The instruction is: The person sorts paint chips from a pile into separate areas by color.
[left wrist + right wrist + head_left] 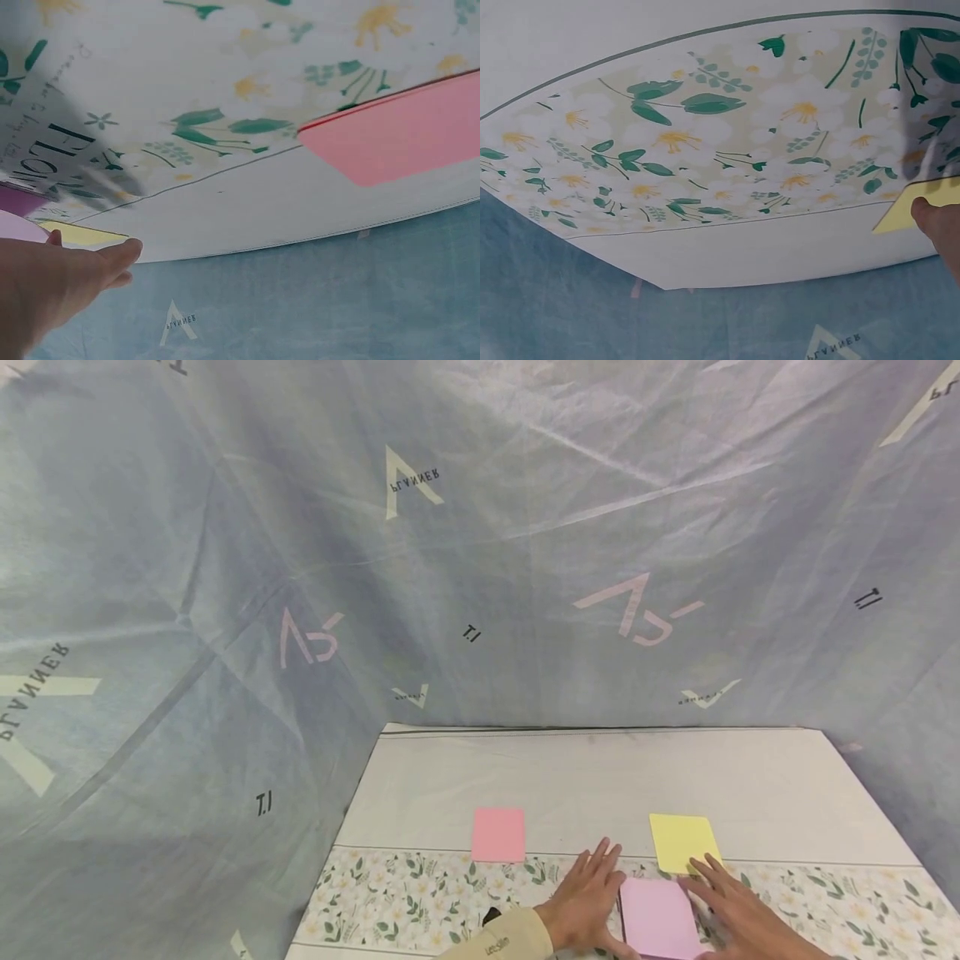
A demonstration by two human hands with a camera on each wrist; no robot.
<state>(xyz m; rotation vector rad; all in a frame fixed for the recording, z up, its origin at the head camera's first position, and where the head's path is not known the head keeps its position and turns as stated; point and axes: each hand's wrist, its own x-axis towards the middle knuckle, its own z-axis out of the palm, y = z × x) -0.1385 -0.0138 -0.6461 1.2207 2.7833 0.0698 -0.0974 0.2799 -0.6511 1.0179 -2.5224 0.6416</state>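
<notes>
A lilac square [658, 917] lies between my two hands at the front of the table, with a darker edge along its left side. My left hand [583, 897] is at its left side, fingers extended forward and thumb near the bottom corner. On the other side, my right hand [738, 914] has its fingers spread, index finger by the top right corner. Its fingertips overlap the lower edge of a yellow square [684, 842] in the head view. Straight fingers of the left hand [71, 281] show in the left wrist view.
A pink square [498, 835] lies further left on the white table cover [585, 777], overlapping its floral band [405, 893]. A small black object [491, 915] sits by the left sleeve. Grey-blue printed fabric [525, 568] hangs behind and at both sides.
</notes>
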